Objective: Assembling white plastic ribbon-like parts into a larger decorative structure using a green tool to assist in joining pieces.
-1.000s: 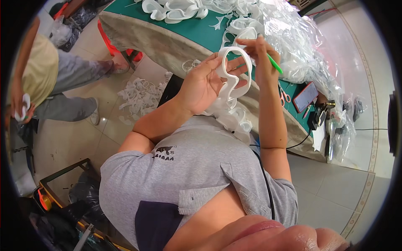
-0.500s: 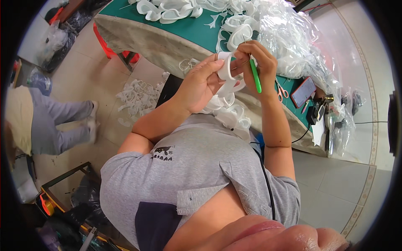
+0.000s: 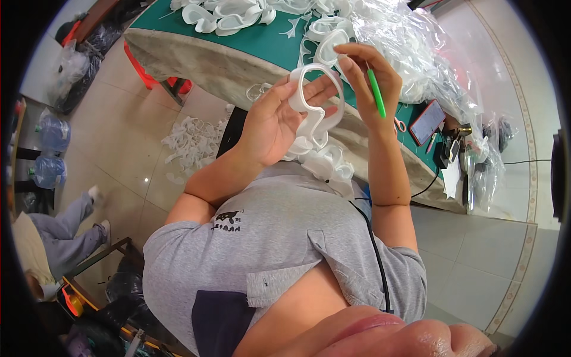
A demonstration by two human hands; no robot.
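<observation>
My left hand [image 3: 269, 122] holds a white, wavy loop-shaped band [image 3: 295, 95] by its left side, the thumb on its outer edge and the fingers behind it. The band is raised above my lap, near the front edge of the table. Just right of it, my right hand [image 3: 380, 74] has a slim green-handled tool [image 3: 376, 94] tucked against the fingers, its handle slanting down. A thin metal shaft shows at the handle's upper end; the tip is hidden by the fingers. More white bands [image 3: 330, 162] lie piled on my lap.
The green-topped table [image 3: 267, 50] carries heaped white pieces [image 3: 229, 16], clear plastic bags [image 3: 404, 47], pink-handled scissors [image 3: 399, 125] and a phone [image 3: 427, 123]. White scraps [image 3: 193, 143] litter the floor. Left are water bottles [image 3: 50, 172] and a walking person [image 3: 62, 232].
The loop has turned to show its opening, and my right hand has moved up and slightly away from it, still with the green-handled tool. The person at the left has moved toward the lower left.
</observation>
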